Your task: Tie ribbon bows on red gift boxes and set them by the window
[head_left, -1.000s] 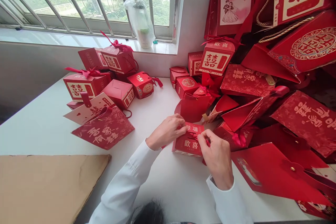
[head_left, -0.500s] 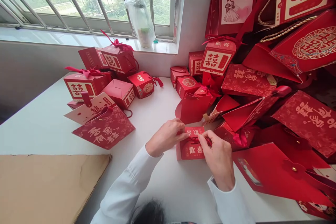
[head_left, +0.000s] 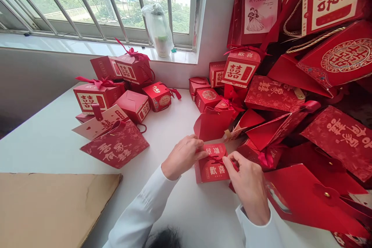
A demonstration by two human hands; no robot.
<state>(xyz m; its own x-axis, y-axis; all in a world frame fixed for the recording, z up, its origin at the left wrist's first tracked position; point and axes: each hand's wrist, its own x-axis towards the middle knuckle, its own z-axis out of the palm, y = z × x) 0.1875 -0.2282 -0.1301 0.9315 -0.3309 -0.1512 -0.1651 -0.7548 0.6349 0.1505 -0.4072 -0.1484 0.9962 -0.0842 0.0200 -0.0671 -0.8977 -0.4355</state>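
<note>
A red gift box (head_left: pixel 213 173) with gold characters on its top stands on the white table in front of me. A thin dark-red ribbon (head_left: pixel 215 160) crosses its top, with a knot or crossing near the middle. At the box's left edge, my left hand (head_left: pixel 183 155) is closed, its thumb and fingertips pinching the ribbon's left part. My right hand (head_left: pixel 249 184) grips the ribbon's other side between thumb and forefinger, by the box's right edge. A bit of red ribbon shows beyond those fingers. The fingertips partly hide both ends.
Red boxes (head_left: pixel 133 104) and a printed gift bag (head_left: pixel 116 145) stand at the left. Many red bags and boxes (head_left: pixel 274 93) are heaped at the right. A brown cardboard sheet (head_left: pixel 55 209) lies front left. A plastic-wrapped cup (head_left: pixel 161 42) stands on the windowsill (head_left: pixel 186 57).
My right hand has moved a little right and down with the ribbon, away from the knot. My left hand stays at the box's left edge. The whole view has shifted slightly.
</note>
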